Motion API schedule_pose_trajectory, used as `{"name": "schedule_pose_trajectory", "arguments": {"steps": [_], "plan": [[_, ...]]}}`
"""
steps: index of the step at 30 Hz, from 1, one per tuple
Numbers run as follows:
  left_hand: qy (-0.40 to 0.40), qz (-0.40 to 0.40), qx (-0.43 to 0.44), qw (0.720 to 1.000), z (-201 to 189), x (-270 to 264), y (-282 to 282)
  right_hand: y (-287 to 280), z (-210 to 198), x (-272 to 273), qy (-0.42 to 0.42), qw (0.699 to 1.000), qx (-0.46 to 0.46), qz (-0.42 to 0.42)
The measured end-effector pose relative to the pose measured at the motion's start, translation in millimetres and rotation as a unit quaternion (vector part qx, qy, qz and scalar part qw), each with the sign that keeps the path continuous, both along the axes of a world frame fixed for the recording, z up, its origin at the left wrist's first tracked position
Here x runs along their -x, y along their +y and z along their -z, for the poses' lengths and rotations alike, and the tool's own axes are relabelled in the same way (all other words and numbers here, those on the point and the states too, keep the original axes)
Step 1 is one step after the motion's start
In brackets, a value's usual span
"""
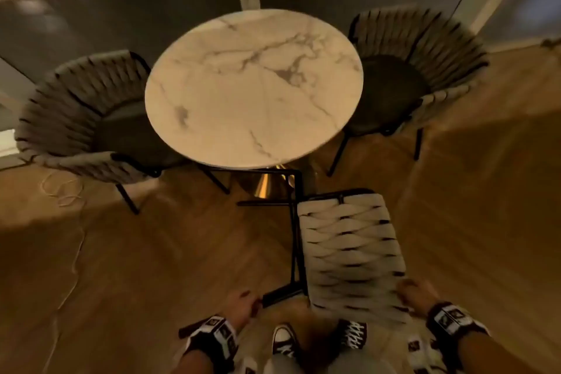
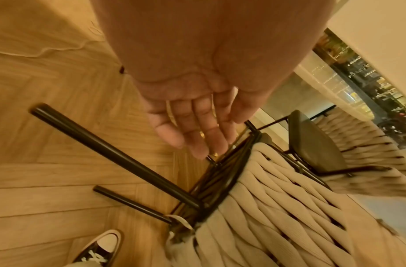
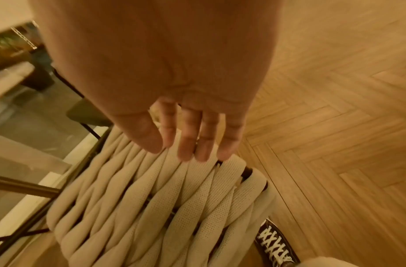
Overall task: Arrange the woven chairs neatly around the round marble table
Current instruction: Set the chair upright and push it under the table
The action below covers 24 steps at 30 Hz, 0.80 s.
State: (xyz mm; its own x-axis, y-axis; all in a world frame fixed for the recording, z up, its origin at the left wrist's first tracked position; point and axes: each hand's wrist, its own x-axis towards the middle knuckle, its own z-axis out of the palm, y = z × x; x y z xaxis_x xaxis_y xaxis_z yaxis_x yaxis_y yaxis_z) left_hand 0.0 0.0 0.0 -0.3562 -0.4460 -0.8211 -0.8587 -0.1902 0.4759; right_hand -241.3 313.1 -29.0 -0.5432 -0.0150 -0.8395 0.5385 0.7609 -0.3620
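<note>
White round marble table [image 1: 252, 91] w/ grey veins, gold base [image 1: 268, 187], 2 grey woven chairs [image 1: 76, 118] w/ black frames, cream woven chair [image 1: 349, 249], tan herringbone wood floor [image 1: 136, 252], black-white sneakers [image 1: 283, 340]

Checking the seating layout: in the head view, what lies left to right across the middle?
Left chair → marble table → right chair.

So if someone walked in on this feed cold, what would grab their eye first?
The tipped chair lying on its side on the floor in front of the person, black legs pointing left, with both hands open above it: left hand, right hand. Beyond it stands the marble table, with two upright chairs tucked in, one on its left and one on its right.
</note>
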Motion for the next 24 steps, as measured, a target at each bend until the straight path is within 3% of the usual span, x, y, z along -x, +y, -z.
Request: {"name": "schedule_pose_trajectory", "arguments": {"steps": [6, 11, 16, 19, 24], "plan": [[-0.032, 0.01, -0.075, 0.997, 49.4, 62.4, 41.8, -1.9, 73.9, 48.0, 0.007, 0.997, -0.033, 0.068], [-0.075, -0.027, -0.052, 0.995, 88.3, 82.7, 59.7, -15.9, 92.2, 81.5, -0.06, 0.994, 0.077, 0.05], [-0.115, -0.065, -0.065, 0.989, 93.1, 80.2, 71.3, -19.3, 81.6, 77.4, -0.059, 0.99, 0.113, 0.057], [-0.098, -0.144, -0.072, 0.982, 87.6, 84.6, 76.8, -28.2, 66.0, 53.9, -0.063, 0.986, 0.142, 0.062], [-0.095, -0.222, -0.04, 0.97, 51.8, 90.8, 71.7, -49.0, 21.8, -3.6, 0.025, 0.988, 0.151, -0.031]]}}
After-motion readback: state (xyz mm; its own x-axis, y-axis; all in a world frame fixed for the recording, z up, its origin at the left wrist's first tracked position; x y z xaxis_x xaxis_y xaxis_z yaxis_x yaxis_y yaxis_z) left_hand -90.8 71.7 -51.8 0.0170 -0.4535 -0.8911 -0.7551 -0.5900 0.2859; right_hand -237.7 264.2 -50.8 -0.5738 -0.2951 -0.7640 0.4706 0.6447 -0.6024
